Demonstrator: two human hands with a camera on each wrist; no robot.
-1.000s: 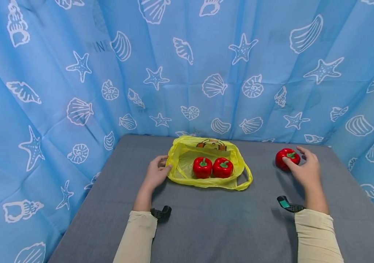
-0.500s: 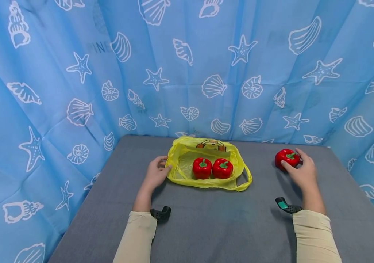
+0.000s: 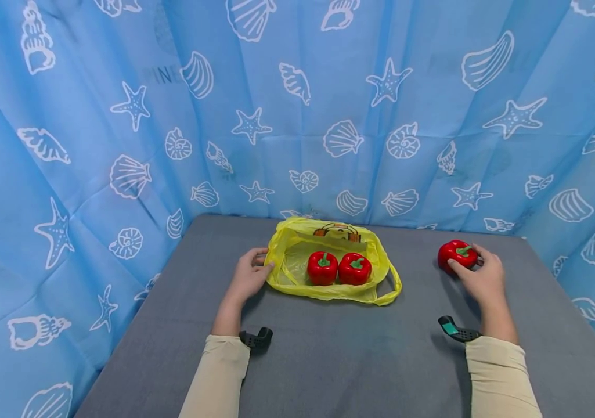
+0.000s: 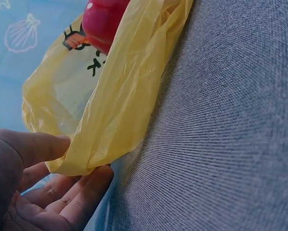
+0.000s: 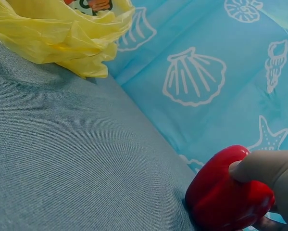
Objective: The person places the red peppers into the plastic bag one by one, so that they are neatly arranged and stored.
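Note:
At the left end of a yellow plastic bag, my left hand pinches its rim between thumb and fingers. The left wrist view shows the thumb on the inner side of the yellow film and fingers beneath it. Inside the wide-mouthed bag, a red bell pepper with a green stem sits beside a second red bell pepper. Over to the right, my right hand holds a third red bell pepper, thumb on its near side. In the right wrist view this bell pepper is at the grey cloth surface.
Grey cloth covers the table. A blue curtain with white shell and starfish prints hangs along the back and sides. One bag handle loops out at the right end. A black strap device sits on the right wrist.
The right hand's fingers have drawn in closer around the third bell pepper, which has tipped slightly. The left hand and the bag have stayed in place.

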